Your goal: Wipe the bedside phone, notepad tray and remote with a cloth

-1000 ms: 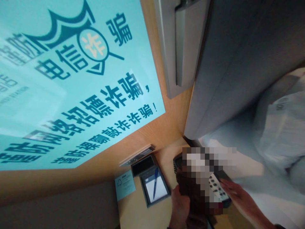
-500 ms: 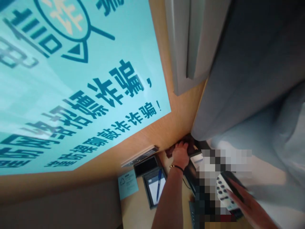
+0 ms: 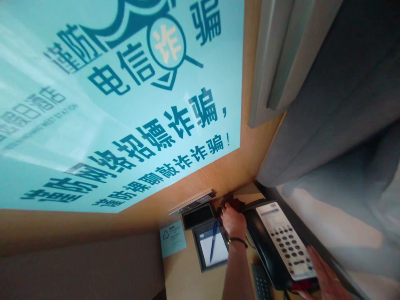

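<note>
My left hand (image 3: 233, 219) reaches to the back of the wooden nightstand (image 3: 190, 279), its fingers closed round a dark reddish-brown item (image 3: 233, 203) that I cannot identify. A bracelet circles that wrist. My right hand (image 3: 326, 273) lies against the lower right edge of a desk telephone (image 3: 289, 241), fingers stretched along its side. The phone has a white keypad face and a black handset side, and it stands tilted in view between both hands.
Left of my left arm lie a notepad in a dark tray (image 3: 211, 248) with a blue pen (image 3: 213, 241), a black box (image 3: 198, 216) and a blue-green card (image 3: 173, 238). A remote (image 3: 261, 283) is below the phone. The bed (image 3: 343, 221) borders the right; a large sign (image 3: 140, 125) fills the upper left.
The view has shifted, showing more of the sign and the phone. My left hand has drawn the dark item slightly toward the black box. My right hand stays by the phone.
</note>
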A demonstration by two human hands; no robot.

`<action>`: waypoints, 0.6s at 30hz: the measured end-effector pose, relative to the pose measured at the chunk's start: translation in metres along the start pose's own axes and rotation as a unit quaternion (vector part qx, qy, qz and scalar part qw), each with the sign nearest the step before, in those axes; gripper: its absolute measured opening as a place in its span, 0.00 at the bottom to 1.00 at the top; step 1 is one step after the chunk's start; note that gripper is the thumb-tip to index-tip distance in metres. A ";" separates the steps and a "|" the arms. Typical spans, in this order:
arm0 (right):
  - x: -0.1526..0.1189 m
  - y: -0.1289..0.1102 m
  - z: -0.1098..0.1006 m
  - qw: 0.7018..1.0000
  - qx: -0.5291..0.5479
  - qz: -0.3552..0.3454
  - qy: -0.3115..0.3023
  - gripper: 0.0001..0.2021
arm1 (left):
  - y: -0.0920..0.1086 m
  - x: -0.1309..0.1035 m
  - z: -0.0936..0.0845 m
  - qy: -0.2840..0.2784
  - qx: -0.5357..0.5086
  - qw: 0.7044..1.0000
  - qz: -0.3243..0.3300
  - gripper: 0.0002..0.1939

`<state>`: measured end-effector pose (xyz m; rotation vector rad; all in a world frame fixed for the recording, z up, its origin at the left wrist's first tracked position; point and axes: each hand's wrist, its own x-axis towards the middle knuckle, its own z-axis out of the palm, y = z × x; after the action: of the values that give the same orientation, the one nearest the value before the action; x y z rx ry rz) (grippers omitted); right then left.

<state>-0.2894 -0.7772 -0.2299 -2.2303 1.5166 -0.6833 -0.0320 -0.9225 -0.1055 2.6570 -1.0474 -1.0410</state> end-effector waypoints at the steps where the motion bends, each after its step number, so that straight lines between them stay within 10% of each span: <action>1: 0.002 -0.002 0.000 1.000 -0.015 -0.016 0.015 0.45 | -0.004 -0.003 -0.001 -0.009 -0.020 1.000 -0.011 0.24; 11: 0.030 -0.002 -0.001 0.989 -0.094 -0.110 0.042 0.43 | -0.073 -0.075 -0.057 -0.047 -0.197 0.979 0.024 0.38; 18: 0.073 0.000 0.013 0.990 -0.091 -0.108 0.009 0.43 | -0.208 -0.112 -0.081 -0.046 -0.111 0.993 0.012 0.37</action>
<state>-0.2591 -0.8449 -0.2266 -2.5607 1.4077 -0.6495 0.0776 -0.7053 -0.0481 2.4358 -0.9155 -1.2090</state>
